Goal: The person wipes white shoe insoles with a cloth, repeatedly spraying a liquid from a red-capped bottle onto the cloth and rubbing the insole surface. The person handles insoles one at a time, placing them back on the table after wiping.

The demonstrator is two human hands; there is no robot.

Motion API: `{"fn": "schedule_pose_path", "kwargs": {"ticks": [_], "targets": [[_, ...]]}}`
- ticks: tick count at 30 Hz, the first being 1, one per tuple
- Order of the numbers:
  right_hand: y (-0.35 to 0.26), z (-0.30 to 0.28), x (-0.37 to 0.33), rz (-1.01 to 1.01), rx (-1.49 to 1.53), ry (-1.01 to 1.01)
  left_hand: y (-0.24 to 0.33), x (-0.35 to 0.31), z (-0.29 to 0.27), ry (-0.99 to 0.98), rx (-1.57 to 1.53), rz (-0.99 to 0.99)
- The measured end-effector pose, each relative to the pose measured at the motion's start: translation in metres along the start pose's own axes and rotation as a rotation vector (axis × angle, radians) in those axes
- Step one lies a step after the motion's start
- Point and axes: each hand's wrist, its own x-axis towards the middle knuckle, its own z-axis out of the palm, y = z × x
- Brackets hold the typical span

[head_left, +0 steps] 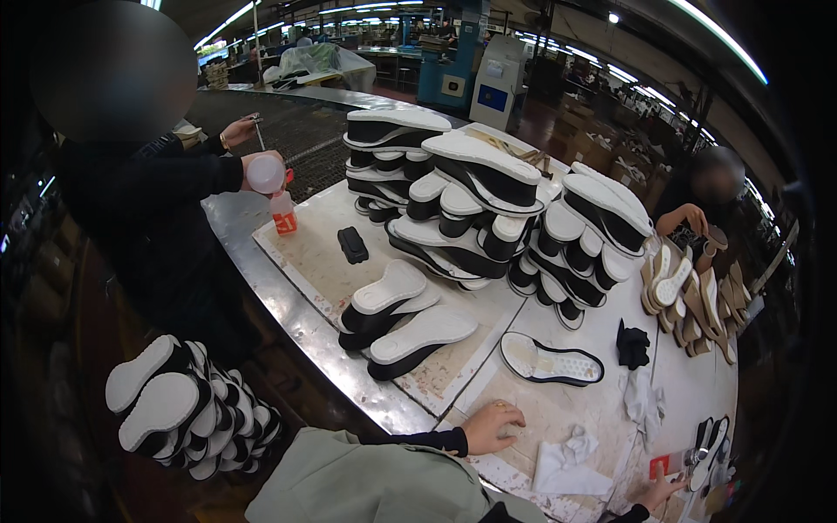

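Observation:
My left hand (pixel 493 427) rests on the white worktable with its fingers loosely bent and apart, holding nothing. It lies between a crumpled white cloth (pixel 568 462) and a pair of white-topped black wedge soles (pixel 423 338). A single sole (pixel 553 359) with a black rim and a dotted white forepart lies beyond it. At the lower right, my right hand (pixel 663 490) is stretched out with its fingers apart, beside a red object (pixel 660 466). A clear container (pixel 695 456) and a narrow white sole (pixel 710 449) are just past it; whether the fingertips touch anything is unclear.
Tall stacks of wedge soles (pixel 484 170) stand across the table. A black block (pixel 352 245), black cloth (pixel 633 343) and tan shoes (pixel 695 305) lie around. On the left, a co-worker (pixel 166 200) holds a red-labelled bottle (pixel 283 212); more soles (pixel 187 405) are piled below.

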Motion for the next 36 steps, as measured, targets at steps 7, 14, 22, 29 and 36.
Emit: {"fn": "schedule_pose_path", "kwargs": {"ticks": [7, 14, 22, 29, 36], "targets": [[0.034, -0.002, 0.043, -0.043, -0.04, -0.132, 0.005, 0.001, -0.003, -0.011, 0.025, -0.008], [0.021, -0.003, 0.049, -0.054, -0.136, -0.215, 0.003, 0.003, -0.003, -0.007, -0.051, -0.01], [-0.14, 0.06, -0.067, -0.018, 0.326, -0.805, 0.069, 0.051, -0.057, 0.073, -0.134, 0.141], [-0.244, 0.14, -0.193, 0.095, 0.544, -1.221, 0.105, 0.056, -0.089, 0.098, -0.121, 0.132], [-0.274, 0.182, -0.244, -0.051, 0.594, -1.44, 0.099, 0.011, -0.155, 0.347, -0.162, -0.047]]}}
